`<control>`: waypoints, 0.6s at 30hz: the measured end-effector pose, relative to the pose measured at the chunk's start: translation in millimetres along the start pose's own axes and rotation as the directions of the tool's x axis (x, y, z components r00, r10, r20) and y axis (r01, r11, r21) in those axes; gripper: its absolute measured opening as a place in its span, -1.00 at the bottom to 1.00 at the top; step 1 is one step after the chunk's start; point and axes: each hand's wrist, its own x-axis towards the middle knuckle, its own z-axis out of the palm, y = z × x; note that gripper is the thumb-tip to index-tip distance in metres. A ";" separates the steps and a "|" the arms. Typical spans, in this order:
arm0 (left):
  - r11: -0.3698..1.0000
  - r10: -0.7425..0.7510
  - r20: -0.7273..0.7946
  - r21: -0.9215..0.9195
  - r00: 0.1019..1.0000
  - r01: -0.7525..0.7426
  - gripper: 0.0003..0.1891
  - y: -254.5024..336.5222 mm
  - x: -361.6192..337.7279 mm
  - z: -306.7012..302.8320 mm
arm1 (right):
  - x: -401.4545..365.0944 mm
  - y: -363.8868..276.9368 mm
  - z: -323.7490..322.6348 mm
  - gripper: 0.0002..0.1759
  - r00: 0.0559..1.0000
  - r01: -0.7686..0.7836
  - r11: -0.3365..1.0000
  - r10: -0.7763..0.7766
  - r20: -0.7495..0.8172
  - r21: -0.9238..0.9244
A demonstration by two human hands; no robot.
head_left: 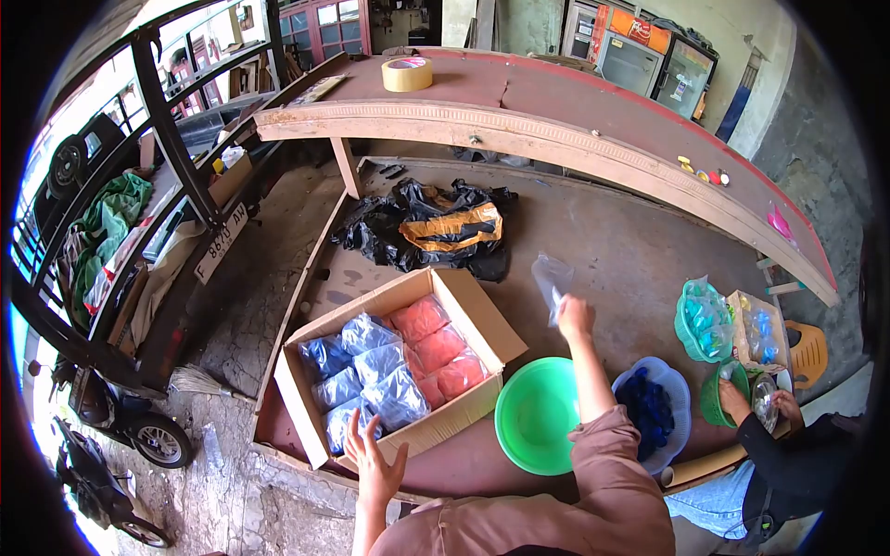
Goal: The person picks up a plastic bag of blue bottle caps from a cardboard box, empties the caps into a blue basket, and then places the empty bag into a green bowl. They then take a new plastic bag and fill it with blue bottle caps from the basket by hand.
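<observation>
My right hand reaches over the table, closed on a clear plastic bag that stands up limply from its fingers. My left hand hangs at the near edge of an open cardboard box, fingers spread, holding nothing. Inside the box lie several clear packs of blue pieces and several packs of red pieces. A bright green basin sits below my right forearm. Right of it, a pale blue basket holds dark blue pieces too small to name. Beyond the box lies a crumpled black plastic bag.
A raised shelf spans the back, bearing a tape roll. At right, a co-worker's hands are near a green basket. A teal basket and a small carton hold packets. Motorcycles stand left.
</observation>
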 end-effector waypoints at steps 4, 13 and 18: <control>1.000 -0.004 -0.027 0.003 1.000 0.004 -0.30 -4.1 -10.8 -8.0 | -8.9 17.2 -11.3 -0.79 0.979 0.203 0.973 -0.202 0.024 -0.106; 0.988 0.150 -0.003 -0.036 0.989 -0.150 -0.33 -2.0 -38.6 -13.4 | -55.3 31.9 -34.1 -0.66 0.753 0.308 0.864 0.034 -0.657 0.398; 0.910 0.304 0.070 -0.318 0.950 -0.268 -0.45 14.9 -43.0 3.9 | -80.3 33.2 -40.5 -0.71 0.780 0.327 0.788 0.087 -0.619 0.522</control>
